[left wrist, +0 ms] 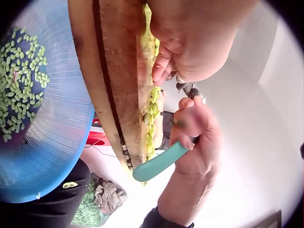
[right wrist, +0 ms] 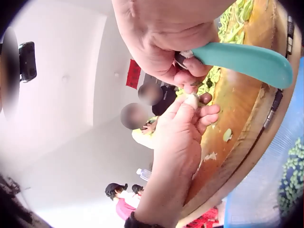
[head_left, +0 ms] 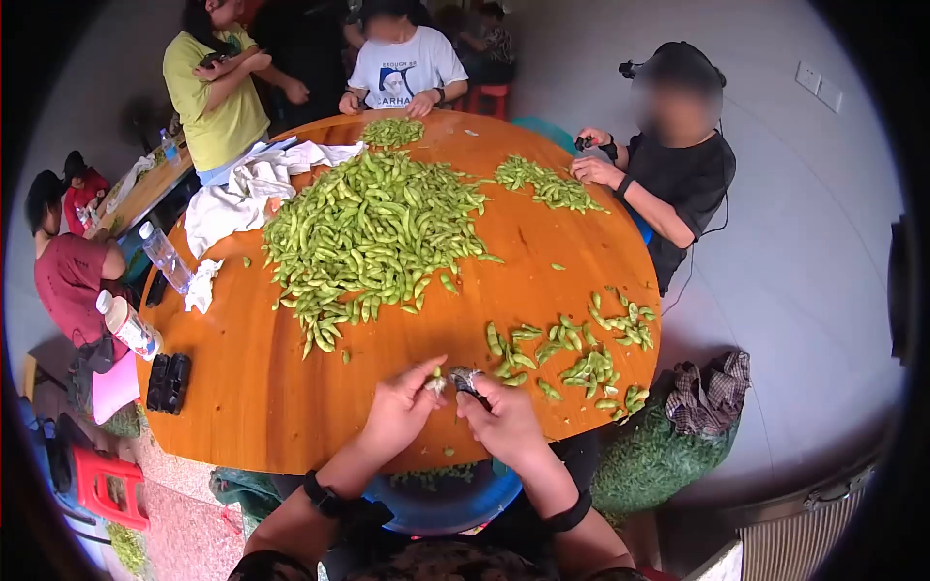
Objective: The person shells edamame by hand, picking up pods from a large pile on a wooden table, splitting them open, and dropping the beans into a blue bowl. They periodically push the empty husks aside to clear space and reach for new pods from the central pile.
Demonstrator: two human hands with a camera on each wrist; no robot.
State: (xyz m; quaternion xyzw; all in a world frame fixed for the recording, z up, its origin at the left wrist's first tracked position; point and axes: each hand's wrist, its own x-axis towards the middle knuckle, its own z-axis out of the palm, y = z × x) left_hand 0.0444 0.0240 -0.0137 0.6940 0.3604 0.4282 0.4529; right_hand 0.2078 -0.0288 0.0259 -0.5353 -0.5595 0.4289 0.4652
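Pod (head_left: 436, 383), pale green and partly hidden, sits at the fingertips of the person's left hand (head_left: 399, 412), which pinches it over the near part of the wooden table (head_left: 223, 387). The right hand (head_left: 511, 426) has its fingers curled round a tool (head_left: 464, 379), whose dark, metallic-looking head juts out towards the left fingertips. The relation that counts is sideways: seen from the head, the pod lies just to the left of that head, with a narrow gap between the 2. The visible part of the pod looks short, its long axis seeming to run away from the person, though the fingers cover too much to be sure. Its holder, the left hand, is the nearer of the 2 hands; the right hand is close beside it. The tool's teal handle (right wrist: 251, 61) slants out of the right hand towards the side of the blue basin (left wrist: 61, 95), where loose beans (left wrist: 19, 95) lie. Beyond the hands is a large heap of pods (head_left: 378, 213), with smaller clusters (head_left: 591, 368) to the right
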